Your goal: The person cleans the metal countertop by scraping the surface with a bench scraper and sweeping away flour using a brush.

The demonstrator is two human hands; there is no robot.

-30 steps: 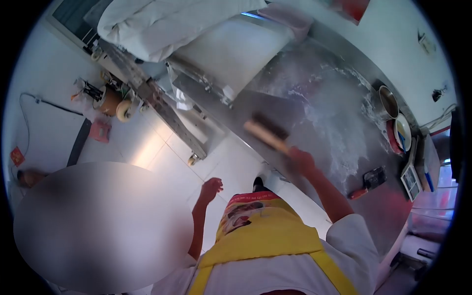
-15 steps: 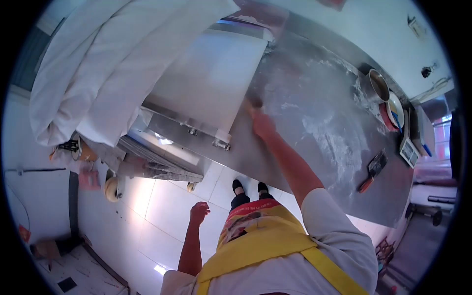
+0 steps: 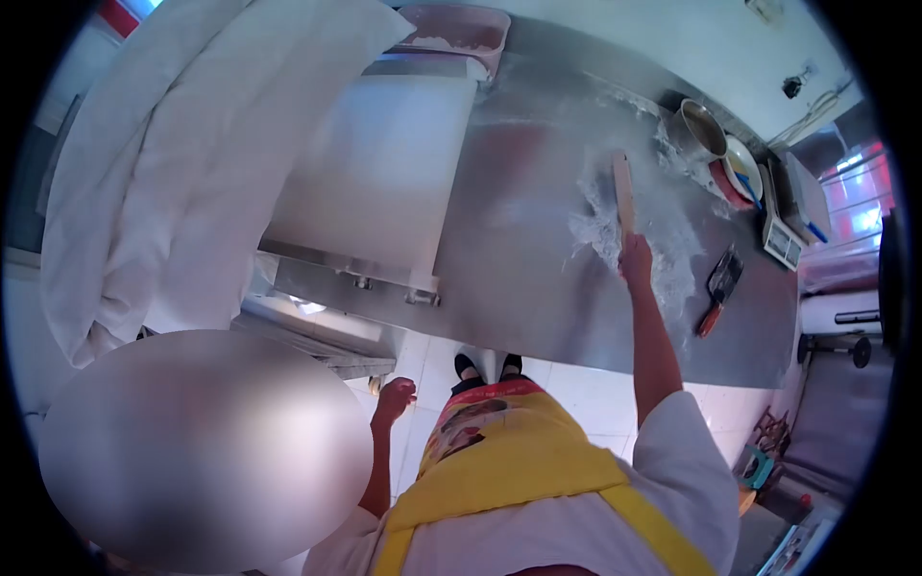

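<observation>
Steel table (image 3: 538, 259) is pretty well dusted with powder (image 3: 684, 264); upper right of center, a wooden brush (image 3: 623, 197) is gripped by the right hand (image 3: 634, 258), left hand (image 3: 395, 397) held loosely half-open, below center-left.

Your brush (image 3: 624, 192) looks like smooth, pale wood; the desk (image 3: 519, 250) is smooth metal, softly reflective where bare, matt where white powder (image 3: 600, 230) coats it. You also have a metal pot (image 3: 686, 137), a plastic-looking pink tub (image 3: 500, 44) and creased, matt white cloth (image 3: 182, 144).
</observation>
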